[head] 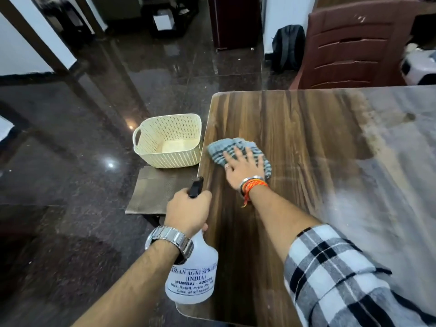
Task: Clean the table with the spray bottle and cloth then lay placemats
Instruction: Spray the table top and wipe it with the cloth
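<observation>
My left hand (188, 210) grips the neck of a white spray bottle (192, 277) with a black nozzle, held over the table's left edge. My right hand (244, 167) lies flat, fingers spread, on a blue-grey striped cloth (232, 147) pressed to the wooden table (295, 128) near its left edge. Brown placemats (151, 192) lie on a low stool left of the table, partly under a cream basket (168, 140).
The cream perforated basket stands empty on the stool beside the table. A brown plastic chair (349, 48) is at the table's far side. A dark backpack (287, 47) leans against the wall. The right part of the tabletop shows glare. Dark polished floor lies to the left.
</observation>
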